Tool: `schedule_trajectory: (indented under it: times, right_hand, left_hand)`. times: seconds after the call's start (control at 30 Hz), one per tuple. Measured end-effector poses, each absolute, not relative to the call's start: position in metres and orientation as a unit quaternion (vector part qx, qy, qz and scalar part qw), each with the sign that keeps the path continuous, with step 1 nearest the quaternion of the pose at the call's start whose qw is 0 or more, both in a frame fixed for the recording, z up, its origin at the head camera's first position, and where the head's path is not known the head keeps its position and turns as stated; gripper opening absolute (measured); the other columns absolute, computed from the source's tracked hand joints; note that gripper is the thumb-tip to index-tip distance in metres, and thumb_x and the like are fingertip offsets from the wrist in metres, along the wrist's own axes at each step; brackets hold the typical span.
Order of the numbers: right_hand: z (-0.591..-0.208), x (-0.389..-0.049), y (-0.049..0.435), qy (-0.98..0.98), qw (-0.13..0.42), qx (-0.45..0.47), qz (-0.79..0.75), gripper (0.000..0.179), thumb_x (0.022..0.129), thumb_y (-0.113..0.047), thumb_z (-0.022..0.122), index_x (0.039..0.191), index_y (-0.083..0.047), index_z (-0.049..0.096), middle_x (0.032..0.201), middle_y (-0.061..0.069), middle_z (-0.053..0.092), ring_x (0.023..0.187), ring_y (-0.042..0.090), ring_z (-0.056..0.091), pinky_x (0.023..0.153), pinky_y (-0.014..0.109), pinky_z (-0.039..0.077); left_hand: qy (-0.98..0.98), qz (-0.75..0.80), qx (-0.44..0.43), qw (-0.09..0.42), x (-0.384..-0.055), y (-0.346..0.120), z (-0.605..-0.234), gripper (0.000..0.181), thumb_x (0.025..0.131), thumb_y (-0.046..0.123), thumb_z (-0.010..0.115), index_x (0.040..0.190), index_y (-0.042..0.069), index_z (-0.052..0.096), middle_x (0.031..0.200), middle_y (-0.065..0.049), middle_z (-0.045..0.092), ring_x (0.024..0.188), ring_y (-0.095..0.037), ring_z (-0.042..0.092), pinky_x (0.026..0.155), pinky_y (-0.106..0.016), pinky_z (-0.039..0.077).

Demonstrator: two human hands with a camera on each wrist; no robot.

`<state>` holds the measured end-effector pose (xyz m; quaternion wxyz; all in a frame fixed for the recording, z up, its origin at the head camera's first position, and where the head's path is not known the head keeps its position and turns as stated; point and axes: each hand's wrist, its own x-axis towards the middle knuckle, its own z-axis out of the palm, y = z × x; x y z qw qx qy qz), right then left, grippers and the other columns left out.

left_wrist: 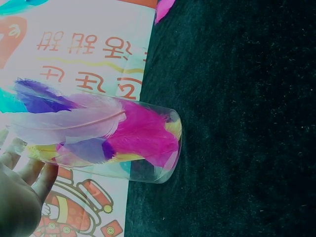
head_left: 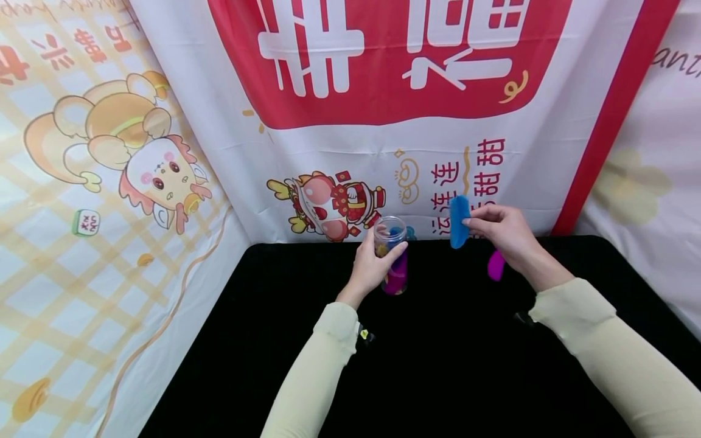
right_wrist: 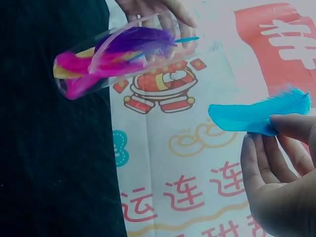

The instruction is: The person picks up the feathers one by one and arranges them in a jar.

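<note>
My left hand (head_left: 369, 264) grips a clear jar (head_left: 390, 219) near its open top, holding it over the back of the black table. Inside the jar are magenta feathers (left_wrist: 143, 133), a purple feather (right_wrist: 133, 40), yellow ones and a pale pink one. To the right of the jar and apart from it, my right hand (head_left: 509, 234) pinches a light blue feather (head_left: 459, 222) between thumb and fingers. That blue feather (right_wrist: 244, 118) shows whole in the right wrist view. Below the right hand a loose magenta feather (head_left: 495, 266) lies by the table's back edge.
The black table (head_left: 438, 365) ends at a white and red printed cloth (head_left: 328, 146) hanging behind it. A checked printed cloth (head_left: 71, 243) hangs along the left side. Dark wrist straps (head_left: 366, 336) sit at the sleeve cuffs.
</note>
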<state>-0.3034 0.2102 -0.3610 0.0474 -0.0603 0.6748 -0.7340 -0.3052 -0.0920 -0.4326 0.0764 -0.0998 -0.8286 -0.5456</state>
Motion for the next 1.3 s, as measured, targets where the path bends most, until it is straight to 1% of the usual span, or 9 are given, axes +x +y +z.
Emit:
schedule_trajectory:
  times: [0.07, 0.33, 0.43, 0.63, 0.7, 0.83, 0.97, 1.1, 1.3]
  right_hand:
    - [-0.359, -0.302, 0.209, 0.673, 0.05, -0.062, -0.735, 0.015, 0.092, -0.012, 0.078, 0.105, -0.003, 0.074, 0.094, -0.005, 0.075, 0.087, 0.01, 0.069, 0.081, 0.023, 0.058]
    - [-0.35, -0.299, 0.202, 0.702, 0.054, -0.061, -0.707, 0.016, 0.093, -0.023, 0.079, 0.104, -0.012, 0.076, 0.096, -0.009, 0.074, 0.093, 0.009, 0.066, 0.081, 0.021, 0.056]
    - [-0.347, -0.299, 0.196, 0.702, 0.044, -0.062, -0.708, 0.016, 0.093, -0.022, 0.079, 0.104, -0.011, 0.076, 0.094, -0.008, 0.075, 0.093, 0.01, 0.066, 0.081, 0.022, 0.055]
    - [-0.341, -0.301, 0.184, 0.7, 0.028, -0.064, -0.711, 0.014, 0.093, -0.02, 0.079, 0.103, -0.01, 0.078, 0.091, -0.007, 0.076, 0.09, 0.01, 0.068, 0.08, 0.024, 0.057]
    - [-0.34, -0.302, 0.18, 0.696, 0.023, -0.069, -0.714, 0.012, 0.093, -0.019, 0.078, 0.101, -0.01, 0.079, 0.091, -0.006, 0.077, 0.089, 0.01, 0.07, 0.08, 0.024, 0.057]
    - [-0.339, -0.303, 0.171, 0.69, 0.009, -0.082, -0.719, 0.009, 0.092, -0.016, 0.079, 0.098, -0.01, 0.079, 0.09, -0.006, 0.077, 0.088, 0.009, 0.07, 0.079, 0.023, 0.057]
    - [-0.338, -0.304, 0.164, 0.677, 0.013, -0.095, -0.73, 0.007, 0.091, -0.015, 0.08, 0.097, -0.01, 0.08, 0.092, -0.005, 0.077, 0.09, 0.008, 0.069, 0.079, 0.022, 0.057]
    - [-0.335, -0.304, 0.16, 0.682, 0.016, -0.1, -0.724, 0.01, 0.092, -0.016, 0.079, 0.1, -0.01, 0.079, 0.093, -0.007, 0.076, 0.093, 0.008, 0.068, 0.081, 0.022, 0.056]
    - [-0.332, -0.304, 0.153, 0.693, 0.013, -0.109, -0.712, 0.01, 0.094, -0.018, 0.077, 0.102, -0.012, 0.079, 0.095, -0.008, 0.075, 0.095, 0.01, 0.068, 0.084, 0.024, 0.055]
  left_hand:
    - [-0.829, -0.544, -0.1, 0.077, -0.305, -0.092, -0.433, 0.067, 0.093, 0.054, 0.071, 0.147, 0.027, 0.043, 0.142, -0.001, 0.057, 0.13, -0.017, 0.054, 0.108, -0.045, 0.045]
    - [-0.83, -0.543, -0.098, 0.077, -0.305, -0.092, -0.432, 0.065, 0.093, 0.051, 0.072, 0.147, 0.028, 0.043, 0.142, 0.0, 0.057, 0.132, -0.018, 0.053, 0.109, -0.046, 0.044]
    - [-0.83, -0.543, -0.099, 0.077, -0.305, -0.092, -0.431, 0.065, 0.093, 0.051, 0.072, 0.147, 0.028, 0.043, 0.142, 0.0, 0.056, 0.132, -0.018, 0.053, 0.109, -0.047, 0.044]
    - [-0.827, -0.548, -0.101, 0.071, -0.306, -0.093, -0.431, 0.074, 0.089, 0.065, 0.069, 0.148, 0.029, 0.042, 0.143, 0.002, 0.056, 0.132, -0.017, 0.053, 0.109, -0.045, 0.045]
    - [-0.826, -0.55, -0.102, 0.069, -0.306, -0.093, -0.431, 0.075, 0.089, 0.066, 0.068, 0.148, 0.029, 0.042, 0.144, 0.001, 0.056, 0.132, -0.017, 0.053, 0.109, -0.046, 0.045]
    - [-0.824, -0.553, -0.105, 0.07, -0.306, -0.093, -0.433, 0.071, 0.092, 0.057, 0.07, 0.149, 0.027, 0.041, 0.146, -0.004, 0.054, 0.133, -0.019, 0.053, 0.109, -0.048, 0.044]
    - [-0.823, -0.553, -0.106, 0.071, -0.305, -0.092, -0.432, 0.066, 0.094, 0.05, 0.071, 0.149, 0.026, 0.041, 0.146, -0.001, 0.055, 0.133, -0.018, 0.052, 0.11, -0.047, 0.044]
    - [-0.82, -0.557, -0.108, 0.069, -0.305, -0.092, -0.431, 0.066, 0.094, 0.051, 0.071, 0.148, 0.026, 0.041, 0.144, 0.001, 0.055, 0.133, -0.017, 0.053, 0.109, -0.046, 0.044]
    - [-0.821, -0.558, -0.106, 0.063, -0.304, -0.093, -0.43, 0.073, 0.091, 0.061, 0.069, 0.149, 0.026, 0.041, 0.144, 0.002, 0.055, 0.132, -0.015, 0.053, 0.109, -0.044, 0.045]
